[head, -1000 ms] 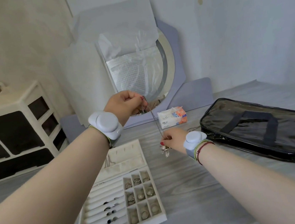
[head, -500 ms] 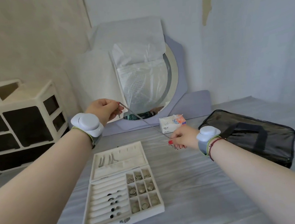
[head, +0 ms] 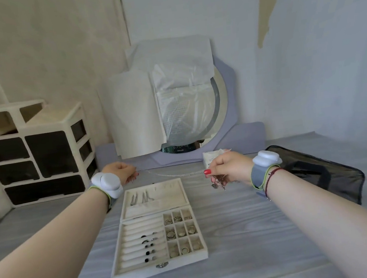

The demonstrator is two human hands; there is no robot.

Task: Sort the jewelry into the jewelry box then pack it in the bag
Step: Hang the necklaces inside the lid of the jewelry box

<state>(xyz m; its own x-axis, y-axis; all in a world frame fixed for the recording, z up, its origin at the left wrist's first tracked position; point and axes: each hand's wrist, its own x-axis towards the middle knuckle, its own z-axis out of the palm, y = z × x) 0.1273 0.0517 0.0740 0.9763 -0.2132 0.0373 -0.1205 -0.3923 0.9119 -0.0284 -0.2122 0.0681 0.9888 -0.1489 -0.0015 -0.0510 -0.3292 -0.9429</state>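
A silver chain (head: pixel 173 175) hangs stretched in the air just above the far edge of the open box (head: pixel 143 274) on the tabletop (head: pixel 247 235), the left hand (head: pixel 118 173) with its grip pinched tight on one end, the right hand (head: pixel 227 168) with its grip curled round the other, the black bag (head: pixel 320 170) lying beside the right wrist.

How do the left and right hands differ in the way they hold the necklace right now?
The left hand pinches one bare end of the necklace; the right hand pinches it with a bunch of chain and charms dangling beneath. The left hand is nearer the drawer unit, the right hand nearer the black bag. Both hold it stretched just beyond the open jewelry box.
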